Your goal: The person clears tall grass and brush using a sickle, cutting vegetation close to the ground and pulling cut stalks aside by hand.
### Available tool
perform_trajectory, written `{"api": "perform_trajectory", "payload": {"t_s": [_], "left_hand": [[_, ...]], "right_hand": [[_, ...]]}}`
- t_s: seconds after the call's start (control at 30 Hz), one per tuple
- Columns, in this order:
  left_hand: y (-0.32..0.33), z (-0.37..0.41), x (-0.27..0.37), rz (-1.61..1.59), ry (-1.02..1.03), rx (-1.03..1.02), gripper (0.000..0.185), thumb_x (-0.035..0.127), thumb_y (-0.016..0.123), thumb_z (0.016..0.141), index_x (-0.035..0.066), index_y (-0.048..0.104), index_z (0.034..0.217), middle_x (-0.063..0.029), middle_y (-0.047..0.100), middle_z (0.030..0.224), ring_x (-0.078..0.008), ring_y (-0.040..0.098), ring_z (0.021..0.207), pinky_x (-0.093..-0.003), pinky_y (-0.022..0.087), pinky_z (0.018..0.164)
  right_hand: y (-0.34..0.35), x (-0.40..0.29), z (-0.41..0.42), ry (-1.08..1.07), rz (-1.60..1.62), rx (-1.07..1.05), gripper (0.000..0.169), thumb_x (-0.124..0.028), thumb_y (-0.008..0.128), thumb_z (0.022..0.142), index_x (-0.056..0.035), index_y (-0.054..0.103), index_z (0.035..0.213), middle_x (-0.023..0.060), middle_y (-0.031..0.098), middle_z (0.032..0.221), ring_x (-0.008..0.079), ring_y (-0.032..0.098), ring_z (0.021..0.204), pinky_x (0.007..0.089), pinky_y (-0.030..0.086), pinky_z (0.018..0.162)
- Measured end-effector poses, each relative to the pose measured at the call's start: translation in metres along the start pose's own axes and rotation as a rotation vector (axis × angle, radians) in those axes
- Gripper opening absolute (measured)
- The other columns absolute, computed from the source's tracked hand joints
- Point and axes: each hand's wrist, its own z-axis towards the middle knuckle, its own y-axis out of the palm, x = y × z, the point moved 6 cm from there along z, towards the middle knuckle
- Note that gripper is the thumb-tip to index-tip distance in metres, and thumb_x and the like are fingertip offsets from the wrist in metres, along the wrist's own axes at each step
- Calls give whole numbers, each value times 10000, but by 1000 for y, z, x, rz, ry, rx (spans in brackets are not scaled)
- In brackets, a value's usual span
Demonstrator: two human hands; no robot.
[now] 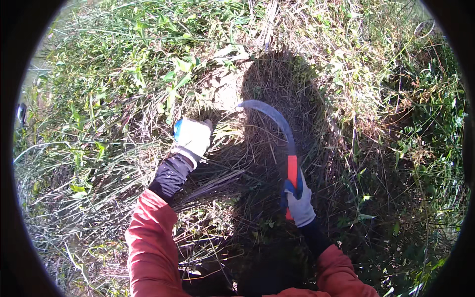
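My right hand [300, 203], in a white glove with blue coating, is wrapped around the orange handle [292, 169] of a sickle. The sickle's curved metal blade [276, 117] arches up and to the left, its tip over a sunlit bare patch. To the left of the blade is my left hand [193, 137], gloved the same way, its back facing up. It is closed on grass stalks [226, 131], which stick out on its right side; its fingertips are hidden beneath. Long loose stalks [219, 185] lie below the left wrist.
Green leafy weeds [111, 59] and tangled grass stand at the upper left. Dry, flattened grass [345, 85] and denser greenery [426, 148] lie to the right. My shadow [278, 78] darkens the ground ahead. At the far left edge, a small dark object [21, 113] is partly visible.
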Motion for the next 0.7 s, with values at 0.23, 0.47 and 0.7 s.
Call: {"api": "perform_trajectory", "payload": {"t_s": [0.23, 0.47, 0.7], "left_hand": [[-39, 41, 33, 202, 61, 296, 386, 153, 473, 821, 89, 508, 1200, -108, 593, 1022, -227, 566, 929, -407, 462, 708], [7, 88, -88, 193, -349, -75, 376, 140, 462, 803, 25, 485, 1160, -152, 579, 1065, -281, 540, 1022, -388, 430, 857], [16, 101, -64, 42, -350, -81, 181, 139, 497, 741, 62, 647, 805, -158, 656, 764, -303, 651, 729, -390, 510, 673]], "right_hand": [[69, -99, 199, -346, -480, -210, 663, -176, 624, 797, -16, 296, 1351, 261, 606, 876, 423, 583, 837, 447, 453, 748], [94, -80, 169, -356, -510, -212, 692, -218, 602, 815, -18, 252, 1376, 232, 613, 845, 394, 597, 804, 451, 461, 731], [107, -48, 197, -342, -488, -87, 639, -198, 588, 817, -14, 292, 1353, 238, 616, 877, 398, 589, 833, 453, 455, 731]]}}
